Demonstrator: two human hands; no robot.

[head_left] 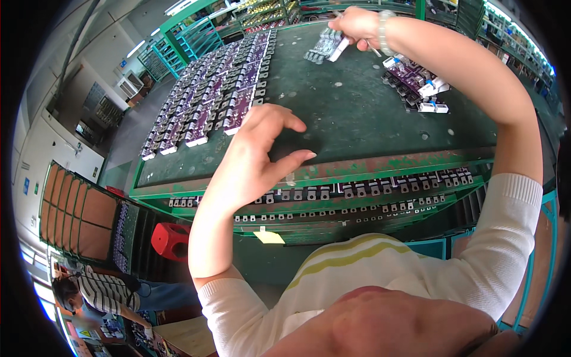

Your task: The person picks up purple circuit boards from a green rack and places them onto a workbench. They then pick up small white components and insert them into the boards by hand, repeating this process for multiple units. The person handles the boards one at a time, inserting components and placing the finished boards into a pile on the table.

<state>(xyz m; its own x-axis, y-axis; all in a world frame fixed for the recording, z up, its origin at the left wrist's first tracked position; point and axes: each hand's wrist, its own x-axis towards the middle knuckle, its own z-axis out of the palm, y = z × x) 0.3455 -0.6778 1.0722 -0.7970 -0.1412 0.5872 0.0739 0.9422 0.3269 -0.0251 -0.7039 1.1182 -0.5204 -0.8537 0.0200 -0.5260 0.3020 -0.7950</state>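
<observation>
At the far side of the green tabletop, my right hand is closed on a circuit board with grey metal tabs and a white connector. A thin metal rod also shows beside those fingers; its kind is unclear. My left hand is over the table's front edge, thumb and fingers apart, with nothing in it. Just beyond it, purple circuit boards with metal tabs lie in long rows on the left. A small pile of similar boards with white connectors lies under my right forearm.
Under the tabletop, shelves hold more tabbed boards. A yellow paper hangs from a lower shelf, near a red stool. Another person works at a bench at the lower left. Blue racks stand behind the table.
</observation>
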